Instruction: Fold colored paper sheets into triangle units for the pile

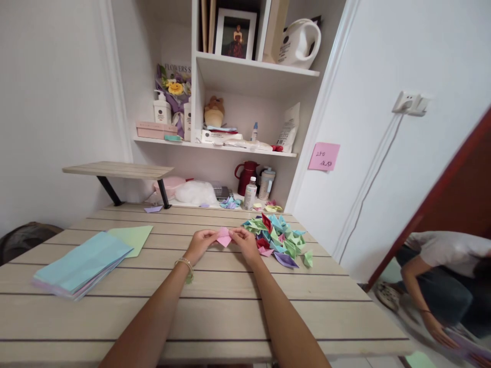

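Observation:
A small folded piece of pink paper (224, 237) is held just above the table between both hands. My left hand (202, 243) pinches its left corner, and my right hand (245, 243) pinches the right one. Its lower point hangs free between the fingers. Close by on the right lies a heap of folded paper boats (282, 237) in green, blue, red, pink and purple. To the left are a stack of blue paper sheets (86, 260), with purple and other colours beneath, and a light green sheet (134, 238) partly under it.
A small raised wooden shelf (118, 168) stands on black legs at the table's back left. Behind the table, a bottle (250, 193), a dark red jug (246, 176) and a plastic bag (196, 193) stand in the cabinet. A person (441, 281) crouches at the right.

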A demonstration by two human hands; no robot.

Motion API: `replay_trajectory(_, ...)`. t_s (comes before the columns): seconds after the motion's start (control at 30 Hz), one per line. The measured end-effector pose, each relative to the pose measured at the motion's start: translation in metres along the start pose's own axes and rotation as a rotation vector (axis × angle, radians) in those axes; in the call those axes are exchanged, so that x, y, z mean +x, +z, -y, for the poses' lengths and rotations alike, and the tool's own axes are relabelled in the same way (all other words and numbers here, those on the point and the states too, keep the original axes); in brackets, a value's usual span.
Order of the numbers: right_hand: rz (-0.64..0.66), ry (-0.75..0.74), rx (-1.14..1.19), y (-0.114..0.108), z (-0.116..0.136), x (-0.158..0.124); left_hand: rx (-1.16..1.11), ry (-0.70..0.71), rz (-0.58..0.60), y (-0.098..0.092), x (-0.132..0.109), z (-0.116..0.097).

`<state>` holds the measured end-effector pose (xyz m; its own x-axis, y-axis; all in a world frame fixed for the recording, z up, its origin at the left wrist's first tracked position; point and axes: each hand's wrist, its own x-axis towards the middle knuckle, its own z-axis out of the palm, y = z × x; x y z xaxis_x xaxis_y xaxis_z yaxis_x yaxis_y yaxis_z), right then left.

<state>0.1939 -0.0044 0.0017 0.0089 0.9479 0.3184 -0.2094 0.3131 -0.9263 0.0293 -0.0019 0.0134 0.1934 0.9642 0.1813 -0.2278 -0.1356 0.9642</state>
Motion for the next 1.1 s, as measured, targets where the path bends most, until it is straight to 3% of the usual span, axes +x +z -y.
replay_trajectory(0.27,-0.068,0.001,-0.031,0.003,-0.003,0.0,-0.021,-0.06,0.038,-0.001,0.001,0.003)
replay_trajectory(0.53,0.021,-0.011,-0.062,0.007,-0.003,-0.003,0.036,-0.101,0.107,0.001,0.0,0.009)
replay_trajectory(0.77,-0.036,-0.013,-0.043,0.007,-0.002,-0.002,-0.108,-0.174,0.048,0.003,0.0,0.008)
replay_trajectory(0.97,-0.088,-0.025,-0.168,0.008,-0.005,-0.002,-0.213,-0.166,0.055,0.01,-0.003,0.006)
replay_trajectory(1.1,0.007,0.07,-0.064,0.012,-0.005,-0.004,-0.185,-0.159,0.13,0.01,-0.002,0.008)
